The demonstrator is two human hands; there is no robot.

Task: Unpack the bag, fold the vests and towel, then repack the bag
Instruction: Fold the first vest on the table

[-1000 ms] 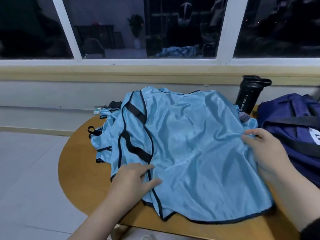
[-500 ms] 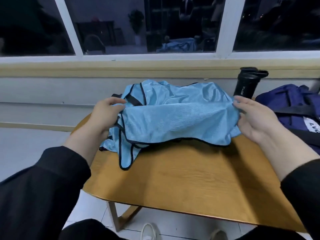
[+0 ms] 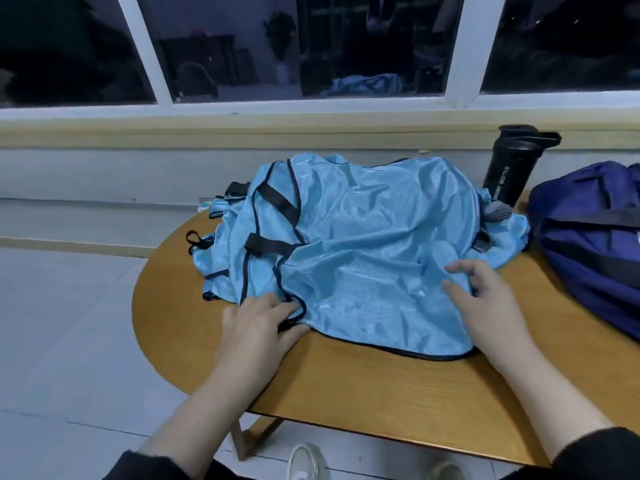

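A light blue mesh vest (image 3: 360, 258) with black trim lies folded over on the round wooden table (image 3: 346, 386), on top of more blue vests (image 3: 214, 251) that stick out at its left. My left hand (image 3: 258, 327) presses flat on the vest's near left corner, fingers spread over the black edging. Over on the near right part of the vest rests my right hand (image 3: 485, 303), fingers apart and holding nothing. The navy blue bag (image 3: 588, 237) sits at the table's right edge. No towel can be made out.
A black sport bottle (image 3: 512, 164) stands at the back right, between the vests and the bag. A grey item (image 3: 497, 213) peeks out beside the bottle. Behind the table runs a low wall under dark windows (image 3: 311, 64). Pale tiled floor (image 3: 62, 341) lies to the left.
The vest's near half was lifted and folded back over itself, then laid down. Both hands came back toward me and now press flat on the folded vest.
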